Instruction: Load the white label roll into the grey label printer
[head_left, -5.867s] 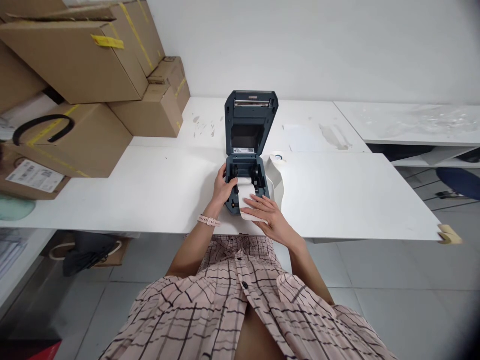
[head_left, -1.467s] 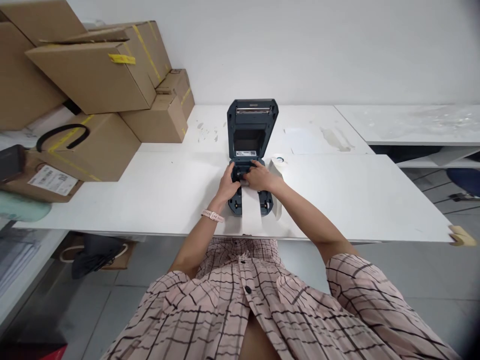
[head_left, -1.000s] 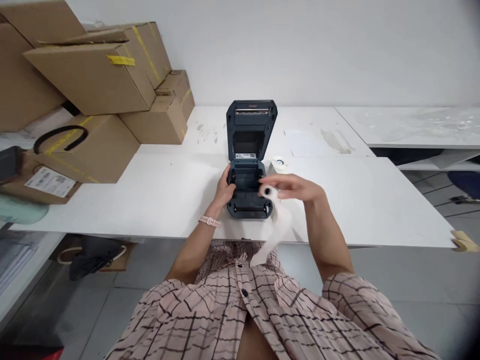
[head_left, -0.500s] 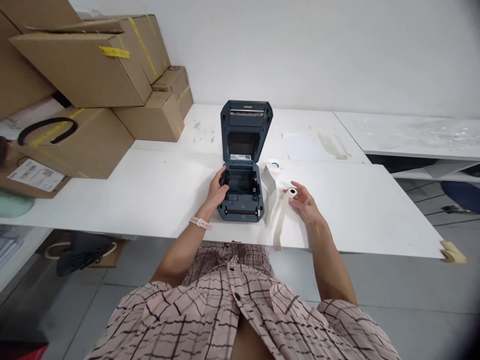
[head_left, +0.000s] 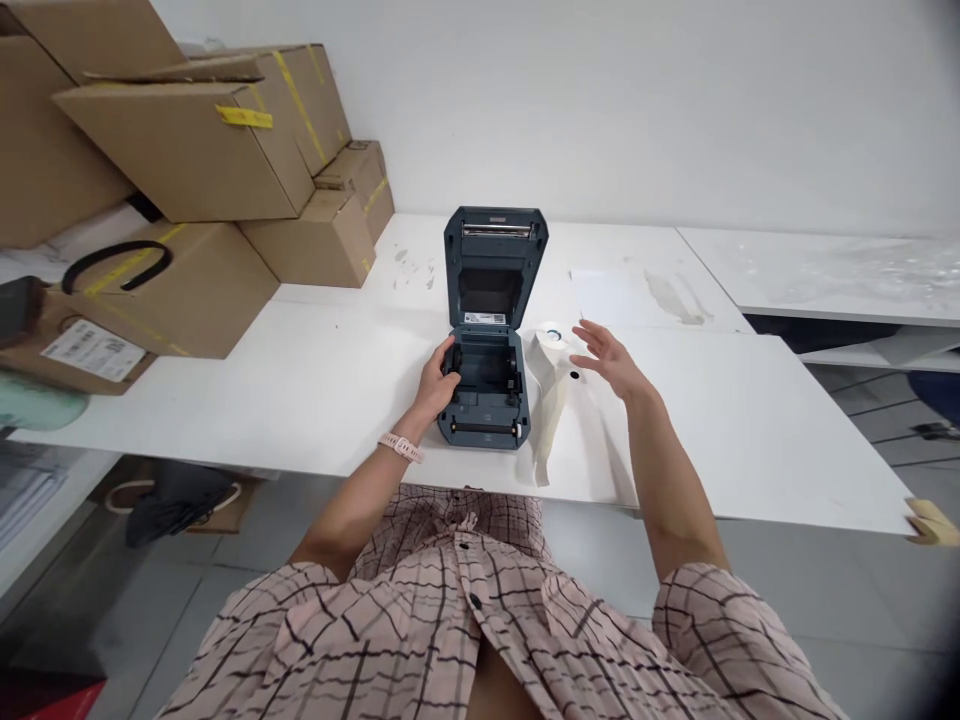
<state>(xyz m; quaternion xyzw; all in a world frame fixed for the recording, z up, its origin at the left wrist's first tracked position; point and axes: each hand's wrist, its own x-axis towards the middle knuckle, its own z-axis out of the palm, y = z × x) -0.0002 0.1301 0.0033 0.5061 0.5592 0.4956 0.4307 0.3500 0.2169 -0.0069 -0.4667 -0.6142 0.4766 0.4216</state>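
A dark grey label printer point(head_left: 486, 411) stands on the white table, its lid point(head_left: 495, 248) tipped fully back. The media bay inside looks bare. My left hand point(head_left: 436, 384) grips the printer's left wall, thumb over the inner edge. Right of the printer lies a small white roll with a black core hole point(head_left: 574, 375), its loose paper strip point(head_left: 550, 440) trailing toward the table's front edge. Behind it is another white roll point(head_left: 551, 338) with a blue-green ring in its core. My right hand point(head_left: 611, 362) hovers just above and right of the small roll, fingers spread, holding nothing.
Cardboard boxes point(head_left: 195, 150) with yellow tape are stacked on the left of the table point(head_left: 360, 400). A white sheet point(head_left: 607, 295) lies behind the rolls. Crumpled clear plastic point(head_left: 840, 265) rests on the surface at the back right. A dark chair point(head_left: 937, 395) stands at the right edge.
My right hand has let go of the small roll and risen slightly away from it; the roll now lies closer to the printer. My left hand has stayed on the printer.
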